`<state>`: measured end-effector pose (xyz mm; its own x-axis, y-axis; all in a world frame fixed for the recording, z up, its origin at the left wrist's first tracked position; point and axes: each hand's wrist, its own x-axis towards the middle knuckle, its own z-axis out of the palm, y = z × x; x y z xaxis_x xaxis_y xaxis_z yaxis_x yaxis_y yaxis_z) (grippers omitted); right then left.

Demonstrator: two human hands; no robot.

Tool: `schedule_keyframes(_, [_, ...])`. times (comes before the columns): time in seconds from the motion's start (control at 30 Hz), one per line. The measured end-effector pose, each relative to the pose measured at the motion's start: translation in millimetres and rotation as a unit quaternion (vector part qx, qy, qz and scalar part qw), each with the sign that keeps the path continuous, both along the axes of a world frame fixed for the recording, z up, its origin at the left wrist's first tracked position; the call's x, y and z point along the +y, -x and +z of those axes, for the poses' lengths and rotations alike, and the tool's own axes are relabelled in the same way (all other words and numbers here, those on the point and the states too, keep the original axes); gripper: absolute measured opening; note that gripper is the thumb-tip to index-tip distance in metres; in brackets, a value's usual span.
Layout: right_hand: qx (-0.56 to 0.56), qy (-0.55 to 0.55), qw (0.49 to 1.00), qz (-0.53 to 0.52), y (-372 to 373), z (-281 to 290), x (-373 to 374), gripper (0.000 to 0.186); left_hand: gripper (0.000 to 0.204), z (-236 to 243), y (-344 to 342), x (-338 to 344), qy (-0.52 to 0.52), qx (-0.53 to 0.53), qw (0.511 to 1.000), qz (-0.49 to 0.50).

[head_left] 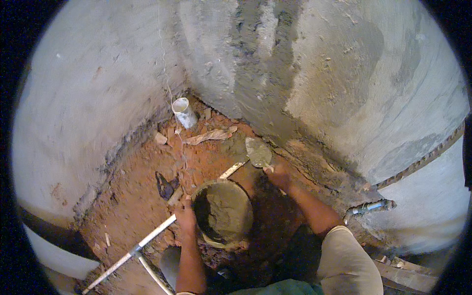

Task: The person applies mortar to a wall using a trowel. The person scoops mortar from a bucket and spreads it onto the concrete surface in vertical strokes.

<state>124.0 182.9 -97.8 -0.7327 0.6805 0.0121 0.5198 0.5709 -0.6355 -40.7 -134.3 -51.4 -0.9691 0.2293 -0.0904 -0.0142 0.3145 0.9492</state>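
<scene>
A round bucket (248, 216) of wet grey-brown mortar (225, 209) stands on the reddish earth in front of me. My left hand (185, 214) grips its left rim. Ahead and to the right, my right hand (278, 178) is closed around the handle of a trowel (258, 152). Mortar coats the trowel's blade, which is near the foot of the wall. Most of the handle is hidden inside my fist.
White plastic pipes (155, 233) join at lower left. A white pipe (185, 114) stands upright in the corner, beside a thin string (168, 83). Dark cloth-like scrap (166, 186) lies left of the bucket. A pipe end (373, 206) juts out at right. Plastered walls (339, 64) enclose the corner.
</scene>
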Motion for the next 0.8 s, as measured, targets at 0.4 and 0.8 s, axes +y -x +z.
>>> schedule_keyframes(0.4, [-0.250,-0.101,0.935,0.228,-52,133,-155,0.029,0.034,2,-12,-7,0.039,0.005,0.998,0.040])
schedule_keyframes(0.8, [-0.261,-0.164,0.862,0.403,-31,-7,-162,0.020,0.025,-18,-27,-22,-0.071,0.017,0.996,-0.052])
